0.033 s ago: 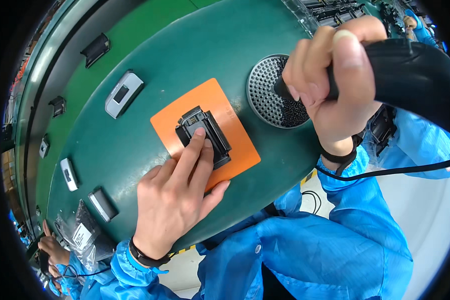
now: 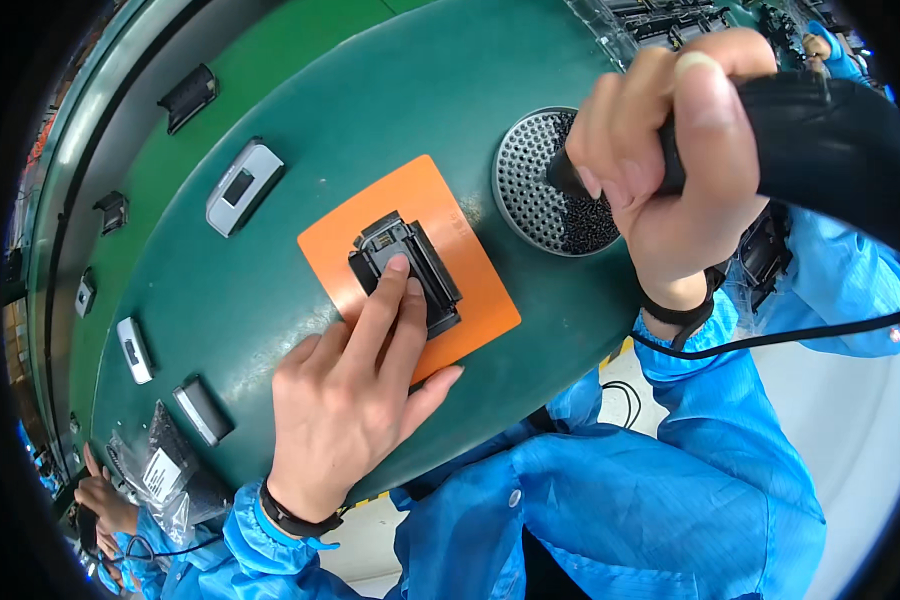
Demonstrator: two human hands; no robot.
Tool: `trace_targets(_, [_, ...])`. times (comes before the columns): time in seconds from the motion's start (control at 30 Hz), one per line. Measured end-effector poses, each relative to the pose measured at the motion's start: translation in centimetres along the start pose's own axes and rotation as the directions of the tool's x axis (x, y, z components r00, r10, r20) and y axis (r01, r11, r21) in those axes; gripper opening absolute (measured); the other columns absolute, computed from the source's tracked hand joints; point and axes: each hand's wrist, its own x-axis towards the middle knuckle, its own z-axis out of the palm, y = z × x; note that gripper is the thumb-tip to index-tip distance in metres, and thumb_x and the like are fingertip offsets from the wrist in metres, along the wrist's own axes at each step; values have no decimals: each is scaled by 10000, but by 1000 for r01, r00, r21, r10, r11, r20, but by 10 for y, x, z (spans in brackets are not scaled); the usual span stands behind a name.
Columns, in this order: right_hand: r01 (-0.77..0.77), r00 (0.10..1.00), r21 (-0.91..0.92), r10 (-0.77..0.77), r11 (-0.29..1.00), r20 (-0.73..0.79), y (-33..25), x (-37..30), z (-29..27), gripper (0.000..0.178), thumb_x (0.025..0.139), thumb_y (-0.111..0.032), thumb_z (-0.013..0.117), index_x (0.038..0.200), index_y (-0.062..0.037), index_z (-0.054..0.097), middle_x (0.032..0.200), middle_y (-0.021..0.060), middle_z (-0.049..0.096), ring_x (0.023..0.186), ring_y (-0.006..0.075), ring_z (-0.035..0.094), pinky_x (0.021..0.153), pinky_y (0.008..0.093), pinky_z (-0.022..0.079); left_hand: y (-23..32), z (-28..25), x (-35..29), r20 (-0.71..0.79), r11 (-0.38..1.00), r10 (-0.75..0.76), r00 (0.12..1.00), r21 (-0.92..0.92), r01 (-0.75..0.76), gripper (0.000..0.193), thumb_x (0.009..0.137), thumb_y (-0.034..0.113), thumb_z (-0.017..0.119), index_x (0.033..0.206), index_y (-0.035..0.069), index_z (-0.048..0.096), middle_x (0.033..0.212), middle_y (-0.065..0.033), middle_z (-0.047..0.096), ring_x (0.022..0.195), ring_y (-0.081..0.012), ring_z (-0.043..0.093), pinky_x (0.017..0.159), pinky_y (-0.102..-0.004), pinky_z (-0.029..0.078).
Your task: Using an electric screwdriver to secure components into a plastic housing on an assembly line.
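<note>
Right grip wraps a smooth black tool; left grip, spread, touches a boxy black part.

Garment: glossy blue, creased; pale round button between 5 and 6 o'clock. Cuffs: blue, gathered. Wristbands: black; left wristband at 7 o'clock, right wristband at 3 o'clock. Left hand, right hand: bare.
</note>
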Motion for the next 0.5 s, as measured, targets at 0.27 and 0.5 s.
trace_targets(0.27, [-61,997,75,57,995,52,9,0,-3,225,1072,-231,346,1109,-95,521,620,-3,413,469,110,382,456,294,374,0,0,-7,55,995,-67,996,78,62,631,756,410,820,1236,25,677,1415,-108,606,695,-208,689,622,-319,560])
trace_targets(0.5, [-38,992,74,46,997,-115,6,3,23,145,1039,-184,434,997,-53,480,560,13,398,418,113,363,406,289,363,-2,1,-10,42,997,-56,998,57,54,623,766,410,806,1240,29,673,1401,-102,614,684,-204,687,615,-317,553])
